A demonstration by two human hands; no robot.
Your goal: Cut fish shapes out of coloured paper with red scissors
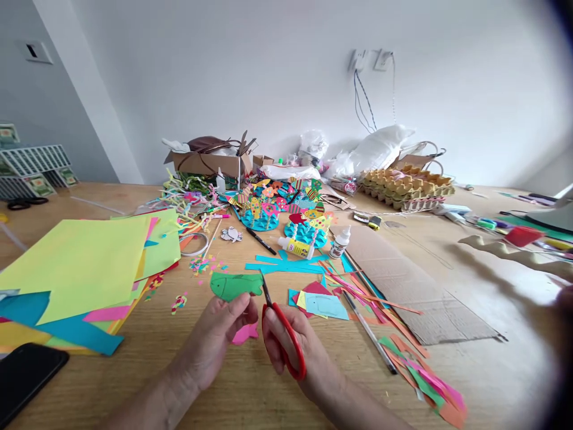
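Observation:
My left hand pinches a green paper fish by its lower edge, with a drawn outline and eye showing on it. In my right hand is a pair of red-handled scissors, its dark blades pointing up at the fish's right end. Beneath my left fingers lies a pink paper piece, partly hidden. Right of the scissors sits a light blue paper piece with a drawn fish, on top of red and yellow paper scraps.
Coloured paper sheets and a black phone lie left. Glue bottles, a black marker and paper fish on blue bases stand ahead. A pen, paper strips and cardboard lie right, egg cartons behind.

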